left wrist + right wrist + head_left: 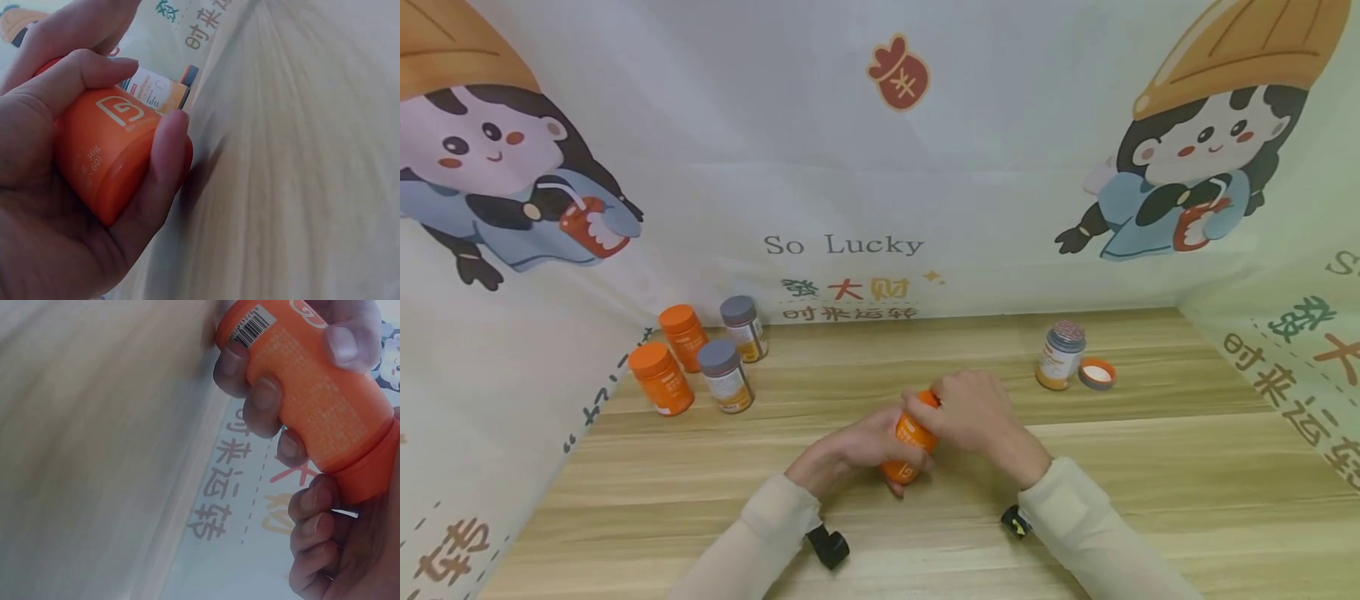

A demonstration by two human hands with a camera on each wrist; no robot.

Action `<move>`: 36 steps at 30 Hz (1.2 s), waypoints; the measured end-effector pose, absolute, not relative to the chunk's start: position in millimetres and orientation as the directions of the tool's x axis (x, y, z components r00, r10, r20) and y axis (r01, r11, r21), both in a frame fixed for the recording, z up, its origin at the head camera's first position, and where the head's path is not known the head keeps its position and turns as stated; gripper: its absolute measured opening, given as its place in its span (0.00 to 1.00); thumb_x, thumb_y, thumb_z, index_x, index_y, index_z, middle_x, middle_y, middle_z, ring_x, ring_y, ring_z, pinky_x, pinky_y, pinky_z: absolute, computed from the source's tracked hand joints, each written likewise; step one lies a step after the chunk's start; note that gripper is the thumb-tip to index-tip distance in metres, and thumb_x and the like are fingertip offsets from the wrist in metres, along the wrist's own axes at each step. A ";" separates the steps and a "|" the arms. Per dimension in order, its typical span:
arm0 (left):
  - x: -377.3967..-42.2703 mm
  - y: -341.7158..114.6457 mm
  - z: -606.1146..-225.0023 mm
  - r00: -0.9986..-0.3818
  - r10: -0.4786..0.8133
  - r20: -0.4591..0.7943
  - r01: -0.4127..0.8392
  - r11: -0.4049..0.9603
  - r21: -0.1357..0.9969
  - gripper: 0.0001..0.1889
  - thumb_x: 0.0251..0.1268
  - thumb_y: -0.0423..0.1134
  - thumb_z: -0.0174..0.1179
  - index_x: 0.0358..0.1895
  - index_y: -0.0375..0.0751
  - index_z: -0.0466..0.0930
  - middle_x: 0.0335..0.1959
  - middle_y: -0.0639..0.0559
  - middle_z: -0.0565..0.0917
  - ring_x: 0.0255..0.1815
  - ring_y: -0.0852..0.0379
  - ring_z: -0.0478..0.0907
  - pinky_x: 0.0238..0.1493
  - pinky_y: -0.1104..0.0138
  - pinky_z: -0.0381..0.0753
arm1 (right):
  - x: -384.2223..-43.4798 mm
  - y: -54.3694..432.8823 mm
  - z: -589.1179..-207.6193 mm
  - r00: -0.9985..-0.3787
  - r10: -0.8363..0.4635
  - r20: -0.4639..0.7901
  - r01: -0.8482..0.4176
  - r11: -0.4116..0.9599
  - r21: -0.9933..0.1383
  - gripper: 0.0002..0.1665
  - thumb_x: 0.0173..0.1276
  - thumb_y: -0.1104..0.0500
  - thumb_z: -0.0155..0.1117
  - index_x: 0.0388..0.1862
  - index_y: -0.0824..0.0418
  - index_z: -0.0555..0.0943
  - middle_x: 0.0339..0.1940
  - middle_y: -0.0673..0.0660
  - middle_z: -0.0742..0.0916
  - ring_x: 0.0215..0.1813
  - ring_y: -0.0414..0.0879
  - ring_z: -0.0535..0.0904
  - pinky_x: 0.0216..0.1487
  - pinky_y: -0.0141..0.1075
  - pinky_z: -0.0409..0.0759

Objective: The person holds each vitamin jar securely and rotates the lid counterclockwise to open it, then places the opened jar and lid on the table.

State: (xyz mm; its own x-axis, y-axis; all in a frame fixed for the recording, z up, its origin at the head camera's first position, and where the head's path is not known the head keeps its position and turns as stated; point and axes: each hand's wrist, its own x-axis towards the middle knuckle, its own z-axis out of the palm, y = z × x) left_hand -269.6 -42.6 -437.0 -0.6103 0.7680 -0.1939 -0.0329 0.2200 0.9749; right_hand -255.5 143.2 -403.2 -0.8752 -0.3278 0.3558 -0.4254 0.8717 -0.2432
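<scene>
- Keeping the work over the bare middle of the wooden table [625,500] should leave room to turn.
- Left hand [868,437]: grasping the bottle body, fingers and thumb wrapped round it. Hold firmly; excess squeeze could dent the wall.
- Right hand [977,412]: grasping the cap end, fingers curled. The step appears to be turning the cap; rotate from the wrist while the left hand resists.
- Orange bottle [913,431]: between both hands, tilted, cap end higher. Maintain this attitude to limit spillage.
- Orange cap [369,475]: on the bottle. Turn square to the neck to avoid binding.
</scene>
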 end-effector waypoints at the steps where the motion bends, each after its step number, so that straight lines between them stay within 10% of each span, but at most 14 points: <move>1: -269.4 -42.3 -437.1 -0.607 0.770 -0.196 -0.036 0.220 0.975 0.25 0.55 0.29 0.65 0.57 0.33 0.71 0.33 0.50 0.78 0.22 0.55 0.77 0.17 0.66 0.84 | -255.5 144.0 -402.9 -0.871 -0.339 0.357 -0.436 0.867 -0.240 0.33 0.69 0.37 0.54 0.09 0.47 0.55 0.12 0.42 0.57 0.17 0.40 0.55 0.17 0.33 0.51; 16: -263.5 -39.8 -433.8 -0.721 0.663 -0.200 0.000 0.289 0.957 0.31 0.54 0.29 0.65 0.64 0.44 0.68 0.40 0.48 0.77 0.26 0.54 0.75 0.16 0.68 0.79 | -255.6 159.4 -388.0 -0.918 -0.381 0.106 -0.395 0.865 -0.310 0.34 0.74 0.28 0.50 0.17 0.49 0.72 0.15 0.45 0.68 0.20 0.42 0.67 0.21 0.34 0.59; 36: -267.0 -42.3 -428.7 -0.691 0.708 -0.147 0.111 0.305 0.946 0.32 0.57 0.29 0.67 0.66 0.46 0.69 0.43 0.47 0.76 0.28 0.55 0.75 0.18 0.67 0.82 | -257.8 172.0 -377.3 -0.864 -0.503 -0.023 -0.445 0.784 -0.432 0.21 0.70 0.35 0.60 0.38 0.51 0.78 0.24 0.46 0.82 0.23 0.39 0.77 0.26 0.34 0.75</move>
